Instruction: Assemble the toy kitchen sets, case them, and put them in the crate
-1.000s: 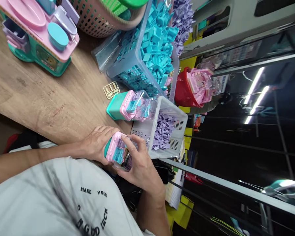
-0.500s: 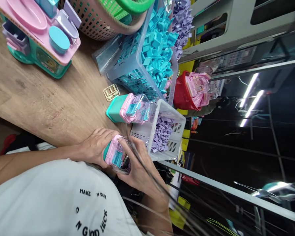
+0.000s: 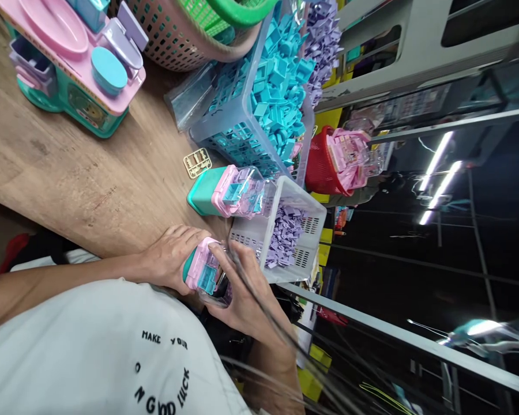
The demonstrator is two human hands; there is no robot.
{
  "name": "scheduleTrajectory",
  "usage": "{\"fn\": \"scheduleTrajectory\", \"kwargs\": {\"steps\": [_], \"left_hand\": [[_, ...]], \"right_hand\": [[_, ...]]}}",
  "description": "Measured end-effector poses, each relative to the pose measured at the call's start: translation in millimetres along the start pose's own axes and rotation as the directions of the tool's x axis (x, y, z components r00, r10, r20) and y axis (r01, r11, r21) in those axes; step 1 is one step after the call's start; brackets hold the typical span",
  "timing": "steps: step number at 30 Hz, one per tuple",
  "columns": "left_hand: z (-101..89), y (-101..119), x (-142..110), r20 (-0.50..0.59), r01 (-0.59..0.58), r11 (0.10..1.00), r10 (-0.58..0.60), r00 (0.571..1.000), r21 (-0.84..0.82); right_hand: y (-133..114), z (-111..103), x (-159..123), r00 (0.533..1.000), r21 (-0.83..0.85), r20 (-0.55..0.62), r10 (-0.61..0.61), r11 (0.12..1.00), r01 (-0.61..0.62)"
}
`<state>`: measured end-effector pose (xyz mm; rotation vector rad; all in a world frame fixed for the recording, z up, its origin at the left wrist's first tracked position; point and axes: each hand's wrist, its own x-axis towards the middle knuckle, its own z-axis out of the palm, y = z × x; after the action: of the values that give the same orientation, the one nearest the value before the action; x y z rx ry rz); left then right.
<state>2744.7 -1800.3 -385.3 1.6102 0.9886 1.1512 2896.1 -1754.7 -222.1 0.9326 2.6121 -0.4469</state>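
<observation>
Between my hands is a small toy case [image 3: 206, 276] with a teal body, a pink rim and a clear cover over blue pieces. My left hand [image 3: 173, 259] is closed around its teal body. My right hand [image 3: 248, 294] grips the clear cover, fingers on one side and thumb on the other. Dark blurred strands pass in front of the right hand. A matching toy case [image 3: 218, 193] stands on the table close by, its clear cover over blue and purple pieces. Near its base lies a cream frame of small moulded parts [image 3: 196, 163].
A white basket [image 3: 247, 233] of purple pieces stands past the cases. Beside it are a clear crate [image 3: 244, 124] full of blue pieces and a pink basket [image 3: 173, 40]. A toy kitchen [image 3: 82, 86] sits on the wooden table [image 3: 69, 173]. A red basket [image 3: 326, 164] is farther off.
The view has shifted very slightly. Both hands keep the same hold on the toy case, with no visible movement of its parts.
</observation>
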Motion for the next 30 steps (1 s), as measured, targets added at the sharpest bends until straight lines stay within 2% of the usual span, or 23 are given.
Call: {"fn": "scheduleTrajectory", "kwargs": {"steps": [6,14,21,26,30], "left_hand": [[1.1,-1,0,0.006,0.008,1.000,-0.008,1.000,0.028],[-0.3,0,0,0.014,0.018,1.000,-0.018,1.000,0.011],[1.9,0,-2,0.001,0.041,0.999,-0.041,0.999,0.016],[3.8,-3,-1,0.002,0.029,0.998,-0.030,1.000,0.059],[1.8,-4,1,0.008,0.022,0.998,-0.023,1.000,0.063]], "right_hand": [[-1,-4,4,0.999,-0.018,0.031,-0.025,1.000,0.025],[-10,-5,3,0.995,-0.033,0.053,0.089,0.996,-0.087],[-10,-12,12,0.989,-0.023,0.117,0.087,0.996,-0.085],[-6,-9,10,0.996,0.013,0.058,0.068,0.998,-0.068],[9,9,-1,0.998,0.138,-0.007,0.055,0.989,-0.054]]}}
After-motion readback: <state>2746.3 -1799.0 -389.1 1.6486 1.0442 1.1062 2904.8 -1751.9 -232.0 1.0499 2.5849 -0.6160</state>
